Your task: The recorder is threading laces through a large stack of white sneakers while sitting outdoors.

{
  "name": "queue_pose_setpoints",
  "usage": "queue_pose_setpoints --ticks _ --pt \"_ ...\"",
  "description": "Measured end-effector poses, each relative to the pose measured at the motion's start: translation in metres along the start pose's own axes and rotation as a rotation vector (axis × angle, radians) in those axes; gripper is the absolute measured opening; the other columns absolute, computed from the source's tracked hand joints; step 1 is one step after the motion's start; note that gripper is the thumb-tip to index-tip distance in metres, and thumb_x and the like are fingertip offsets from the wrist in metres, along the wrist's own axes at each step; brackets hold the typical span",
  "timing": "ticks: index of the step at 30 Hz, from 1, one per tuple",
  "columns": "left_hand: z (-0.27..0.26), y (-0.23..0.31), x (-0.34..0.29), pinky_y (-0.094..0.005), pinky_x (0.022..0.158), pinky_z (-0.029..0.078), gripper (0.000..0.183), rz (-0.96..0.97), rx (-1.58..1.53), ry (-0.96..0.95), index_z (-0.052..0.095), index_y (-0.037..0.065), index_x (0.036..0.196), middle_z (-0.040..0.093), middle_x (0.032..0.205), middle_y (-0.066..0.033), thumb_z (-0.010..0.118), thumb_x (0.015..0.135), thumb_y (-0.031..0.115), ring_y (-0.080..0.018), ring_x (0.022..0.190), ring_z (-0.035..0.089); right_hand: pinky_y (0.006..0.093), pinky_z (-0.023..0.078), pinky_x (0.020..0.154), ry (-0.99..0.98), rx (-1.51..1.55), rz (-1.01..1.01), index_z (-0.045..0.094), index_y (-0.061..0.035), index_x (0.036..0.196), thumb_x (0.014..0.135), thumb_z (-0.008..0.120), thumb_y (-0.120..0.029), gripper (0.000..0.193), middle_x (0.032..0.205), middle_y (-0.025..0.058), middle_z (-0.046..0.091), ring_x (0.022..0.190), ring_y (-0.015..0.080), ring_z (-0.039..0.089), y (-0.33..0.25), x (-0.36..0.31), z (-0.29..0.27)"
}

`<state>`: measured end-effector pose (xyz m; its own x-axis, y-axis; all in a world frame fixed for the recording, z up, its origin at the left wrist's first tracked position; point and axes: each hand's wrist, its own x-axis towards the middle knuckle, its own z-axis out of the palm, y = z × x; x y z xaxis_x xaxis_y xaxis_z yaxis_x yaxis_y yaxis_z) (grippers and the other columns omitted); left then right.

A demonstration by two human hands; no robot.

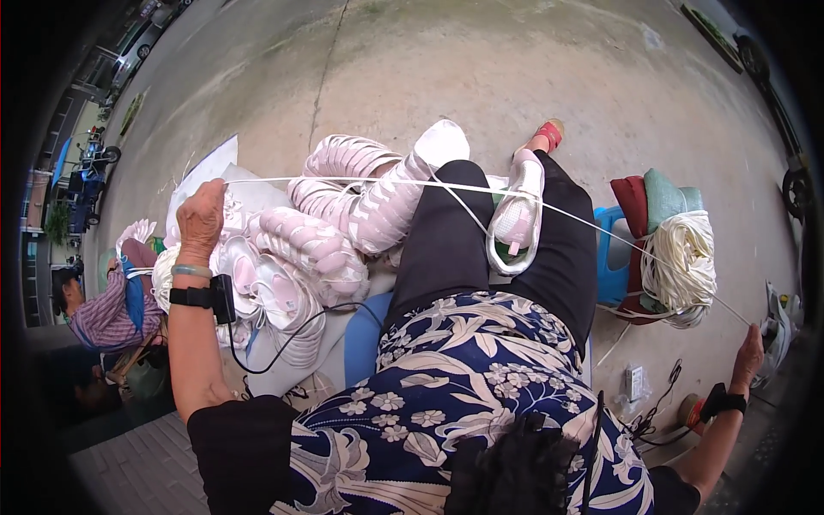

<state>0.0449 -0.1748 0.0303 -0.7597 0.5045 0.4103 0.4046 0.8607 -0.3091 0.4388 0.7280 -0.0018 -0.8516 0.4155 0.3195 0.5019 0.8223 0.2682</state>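
Note:
A pink and white shoe (515, 225) rests between my thighs on my black trousers. White shoelace (395, 181) runs out from it both ways, pulled long and nearly straight. At the far left, my left hand (200, 216) is closed on one stretch of the lace, above a pile of shoes. Far out to the right and lower, my right hand (749, 355) is closed around the other end; its fingers look small here. Stacked pink and white shoes (309, 249) lie beside my left thigh, and a rolled row of them (378, 210) leans farther forward.
To my right, a thick hank of white laces (678, 268) hangs with red cloth (631, 206) and green cloth (671, 199) at a blue stool (612, 245). Another person (112, 313) sits at the far left. A black cable (275, 365) trails from my left wrist.

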Motion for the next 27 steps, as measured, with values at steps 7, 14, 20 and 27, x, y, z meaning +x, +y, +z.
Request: queue_pose_setpoints --ticks 7,14,20,27 --pt "0.080 -0.020 -0.016 -0.0435 0.058 0.044 0.033 -0.355 -0.211 -0.275 0.053 0.003 0.069 0.055 0.064 -0.0177 0.039 0.089 0.025 -0.0336 0.059 0.055 0.0198 0.033 0.037 -0.441 1.086 0.774 0.055 -0.0085 0.083 0.087 0.050 -0.023 0.016 0.060 -0.0010 0.050 0.043 0.0048 0.043 -0.098 0.017 0.051" --pt "0.060 0.236 0.045 -0.0178 0.029 0.028 0.019 -0.826 -1.670 -1.114 0.050 0.004 0.085 0.054 0.057 -0.0051 0.044 0.090 0.022 -0.0080 0.036 0.046 0.0188 0.037 0.048 -1.105 1.696 0.624 0.058 -0.0074 0.078 0.085 0.056 -0.031 0.025 0.061 -0.0036 0.048 0.057 0.0046 0.045 -0.380 0.008 0.000" --pt "0.092 0.329 0.100 -0.0178 0.029 0.030 0.019 -0.647 -1.683 -1.364 0.047 0.002 0.089 0.055 0.059 -0.0072 0.042 0.090 0.020 -0.0085 0.035 0.047 0.0190 0.024 0.038 -1.400 1.818 0.696 0.052 -0.0091 0.072 0.086 0.054 -0.023 0.019 0.054 -0.0056 0.039 0.044 0.0037 0.032 -0.451 0.039 0.015" --pt "0.126 0.360 0.143 -0.0212 0.028 0.027 0.014 -0.581 -1.423 -1.332 0.047 0.002 0.083 0.053 0.056 -0.0064 0.042 0.088 0.014 -0.0079 0.032 0.040 0.0196 0.033 0.037 -1.159 1.787 0.664 0.051 -0.0070 0.070 0.083 0.050 -0.010 0.013 0.060 0.0009 0.052 0.045 0.0059 0.044 -0.481 0.063 0.044"
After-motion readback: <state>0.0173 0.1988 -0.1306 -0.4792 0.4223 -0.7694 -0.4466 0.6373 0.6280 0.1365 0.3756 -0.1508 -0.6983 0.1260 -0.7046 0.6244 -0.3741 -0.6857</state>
